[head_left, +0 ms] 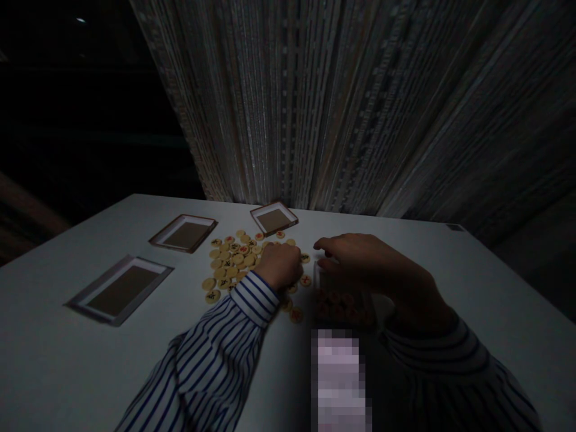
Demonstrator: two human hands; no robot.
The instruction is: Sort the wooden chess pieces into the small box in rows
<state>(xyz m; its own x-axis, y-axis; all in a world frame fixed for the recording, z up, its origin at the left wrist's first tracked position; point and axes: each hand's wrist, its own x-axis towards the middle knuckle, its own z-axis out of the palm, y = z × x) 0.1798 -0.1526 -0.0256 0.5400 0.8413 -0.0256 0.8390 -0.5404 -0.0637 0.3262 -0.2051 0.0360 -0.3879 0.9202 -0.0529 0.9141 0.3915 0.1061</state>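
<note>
Round wooden game pieces (237,259) with red or dark characters lie heaped mid-table. Over the right side of the heap is my left hand (279,264), its fingers curled down; what they hold, if anything, is hidden. My right hand (360,258) hovers above a shallow box (372,309), thumb and fingers apart, with nothing seen between them. Inside that box, several pieces (335,305) lie in its near part, dim in shadow. A piece with a red mark (305,280) rests on the table between the hands.
On the white table (54,258), two open shallow boxes stand at the left, one nearer (121,290) and one farther (184,233). Another open box (274,217) is at the back. A string curtain (288,102) hangs behind the table. A pixelated patch covers the front middle.
</note>
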